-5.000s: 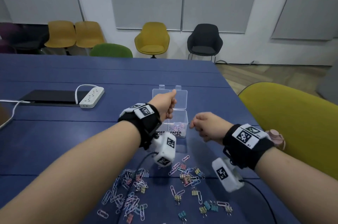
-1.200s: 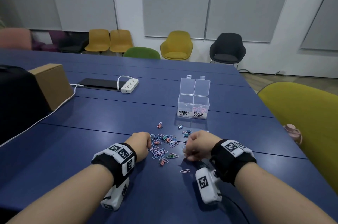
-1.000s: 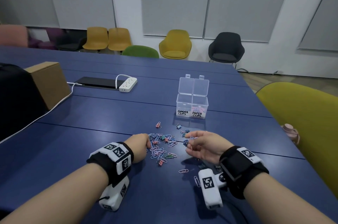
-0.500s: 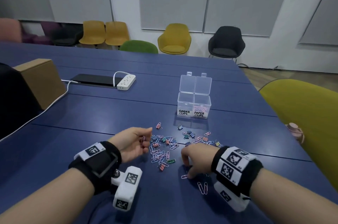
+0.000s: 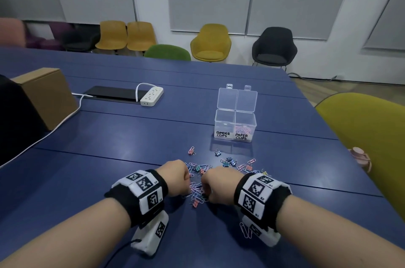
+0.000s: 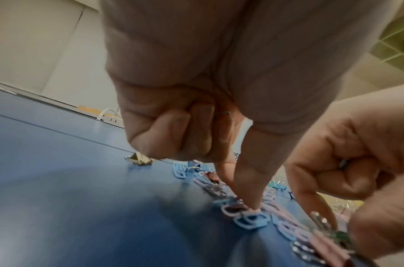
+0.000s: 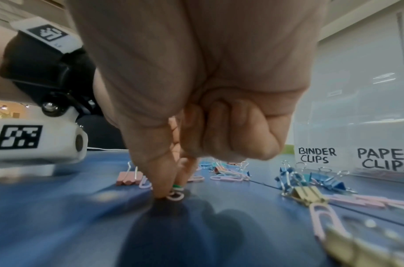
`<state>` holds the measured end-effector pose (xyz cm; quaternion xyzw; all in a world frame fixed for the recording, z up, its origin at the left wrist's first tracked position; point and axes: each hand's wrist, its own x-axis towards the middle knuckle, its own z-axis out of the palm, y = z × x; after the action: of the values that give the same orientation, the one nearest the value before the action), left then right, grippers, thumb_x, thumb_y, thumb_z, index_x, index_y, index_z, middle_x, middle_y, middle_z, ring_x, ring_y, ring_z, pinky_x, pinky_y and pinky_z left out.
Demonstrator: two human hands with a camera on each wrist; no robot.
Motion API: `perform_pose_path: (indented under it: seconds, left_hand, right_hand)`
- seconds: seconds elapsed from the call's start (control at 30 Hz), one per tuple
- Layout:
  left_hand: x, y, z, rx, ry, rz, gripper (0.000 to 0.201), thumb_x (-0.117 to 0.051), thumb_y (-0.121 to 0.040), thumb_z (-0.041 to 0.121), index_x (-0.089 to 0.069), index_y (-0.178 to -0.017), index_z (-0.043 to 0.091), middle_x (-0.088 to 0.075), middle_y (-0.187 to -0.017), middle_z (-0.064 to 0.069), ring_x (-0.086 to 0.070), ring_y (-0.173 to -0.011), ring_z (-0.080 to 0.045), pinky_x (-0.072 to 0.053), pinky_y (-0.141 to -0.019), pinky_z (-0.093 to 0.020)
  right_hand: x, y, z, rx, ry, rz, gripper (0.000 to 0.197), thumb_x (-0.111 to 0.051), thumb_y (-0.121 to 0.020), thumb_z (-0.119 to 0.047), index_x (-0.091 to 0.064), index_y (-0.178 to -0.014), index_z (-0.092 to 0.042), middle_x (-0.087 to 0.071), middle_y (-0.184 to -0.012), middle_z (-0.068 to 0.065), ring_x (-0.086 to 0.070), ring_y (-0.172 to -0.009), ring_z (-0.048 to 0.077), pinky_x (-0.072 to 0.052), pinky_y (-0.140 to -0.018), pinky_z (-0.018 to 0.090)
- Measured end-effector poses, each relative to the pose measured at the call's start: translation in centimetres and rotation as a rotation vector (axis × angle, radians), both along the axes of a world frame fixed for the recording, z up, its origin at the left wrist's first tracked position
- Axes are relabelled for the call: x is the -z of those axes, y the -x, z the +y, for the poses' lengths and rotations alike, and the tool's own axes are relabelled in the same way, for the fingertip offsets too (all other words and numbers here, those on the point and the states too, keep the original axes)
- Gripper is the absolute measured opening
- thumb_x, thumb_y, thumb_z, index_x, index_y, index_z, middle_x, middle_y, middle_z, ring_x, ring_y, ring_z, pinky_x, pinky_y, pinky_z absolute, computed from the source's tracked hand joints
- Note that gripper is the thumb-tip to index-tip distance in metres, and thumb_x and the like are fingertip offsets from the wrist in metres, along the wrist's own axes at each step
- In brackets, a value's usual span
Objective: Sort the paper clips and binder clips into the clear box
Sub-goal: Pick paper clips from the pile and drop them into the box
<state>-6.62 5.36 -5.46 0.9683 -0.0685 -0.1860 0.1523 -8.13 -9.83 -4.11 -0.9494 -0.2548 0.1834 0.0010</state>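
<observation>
Thin pastel wire paper clips point(image 5: 195, 191) lay scattered — left hand point(image 5: 175, 178) and right hand point(image 7: 171, 173) each pinched one.

Head view. Left hand point(image 5: 175, 176) and right hand point(image 5: 219, 184) both knuckles-up, close together over a scatter of paper clips and binder clips point(image 5: 229, 161) on the blue surface point(image 5: 109, 169); fingers hidden, grasp cannot be told. Clear box point(image 5: 235, 124) stands beyond the pile, lid up; compartment labelled PAPER CLIPS holds pink clips. Power strip point(image 5: 151, 96) and cardboard box point(image 5: 47, 94) at far left. Yellow chair point(image 5: 368, 132) at right.
</observation>
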Motion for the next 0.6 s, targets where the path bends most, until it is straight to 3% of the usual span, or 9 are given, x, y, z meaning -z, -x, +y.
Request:
perform_pose_path:
  seconds: [0.13, 0.2, 0.27, 0.33, 0.43, 0.5, 0.6]
  left_hand:
    - [-0.2, -0.1, 0.6, 0.019, 0.049, 0.031, 0.007, -0.062, -0.082, 0.019, -0.063, -0.075, 0.017, -0.064, -0.081, 0.0, -0.055, -0.075, -0.015, -0.049, -0.071, -0.025]
    - [-0.5, 0.0, 1.0, -0.009, 0.1, 0.053, 0.009, -0.061, -0.085, 0.022, -0.061, -0.077, 0.017, -0.061, -0.078, -0.001, -0.052, -0.07, -0.015, -0.045, -0.064, -0.021]
    - [-0.5, 0.0, 1.3, -0.069, 0.182, 0.084, 0.013, -0.058, -0.086, 0.025, -0.057, -0.076, 0.017, -0.055, -0.071, -0.001, -0.046, -0.062, -0.016, -0.039, -0.055, -0.021]
    - [-0.5, 0.1, 1.5, -0.187, 0.389, 0.142, 0.018, -0.058, -0.086, 0.022, -0.053, -0.07, 0.016, -0.047, -0.063, 0.0, -0.04, -0.054, -0.017, -0.034, -0.051, -0.022]
    - [-0.5, 0.7, 1.2, -0.434, 0.881, 0.263, 0.024, -0.05, -0.088, 0.003, -0.044, -0.066, 0.011, -0.037, -0.06, -0.005, -0.032, -0.048, -0.016, -0.027, -0.046, -0.022]
    - [-0.7, 1.1, 1.1, -0.527, 1.084, 0.337, 0.021, -0.046, -0.089, 0.0, -0.046, -0.069, 0.008, -0.045, -0.064, -0.008, -0.039, -0.05, -0.016, -0.034, -0.043, -0.022]
    - [-0.6, 1.5, 1.2, -0.598, 1.283, 0.432, 0.015, -0.047, -0.089, 0.001, -0.05, -0.075, 0.004, -0.054, -0.071, -0.013, -0.051, -0.055, -0.019, -0.05, -0.046, -0.025]
  right_hand:
    - [-0.1, 0.3, -0.7, -0.043, 0.111, -0.012, 0.009, -0.059, -0.081, -0.017, -0.059, -0.081, -0.008, -0.056, -0.074, 0.009, -0.054, -0.071, 0.028, -0.046, -0.063, 0.03]
    - [-0.2, 0.6, -1.2, -0.058, 0.153, -0.039, 0.023, -0.056, -0.083, -0.016, -0.046, -0.065, -0.008, -0.044, -0.061, 0.004, -0.047, -0.058, 0.025, -0.04, -0.053, 0.026]
    - [-0.3, 1.0, -1.6, -0.069, 0.187, -0.069, 0.031, -0.053, -0.085, -0.015, -0.035, -0.06, -0.012, -0.039, -0.061, 0.003, -0.047, -0.061, 0.026, -0.041, -0.056, 0.028]
    - [-0.4, 1.3, -1.7, -0.071, 0.207, -0.079, 0.031, -0.052, -0.086, -0.015, -0.033, -0.061, -0.014, -0.04, -0.064, 0.003, -0.049, -0.07, 0.029, -0.043, -0.063, 0.032]
    - [-0.5, 1.4, -1.6, -0.061, 0.22, -0.057, 0.027, -0.051, -0.087, -0.015, -0.038, -0.064, -0.012, -0.043, -0.067, 0.005, -0.05, -0.073, 0.03, -0.045, -0.065, 0.033]
    - [-0.5, 1.3, -1.6, -0.044, 0.23, -0.019, 0.027, -0.05, -0.088, -0.014, -0.039, -0.063, -0.01, -0.043, -0.066, 0.004, -0.05, -0.073, 0.029, -0.043, -0.064, 0.032]
    - [-0.1, 0.8, -1.6, 0.001, 0.203, 0.049, 0.034, -0.051, -0.088, -0.015, -0.037, -0.057, -0.01, -0.039, -0.058, 0.004, -0.045, -0.061, 0.027, -0.037, -0.051, 0.025]
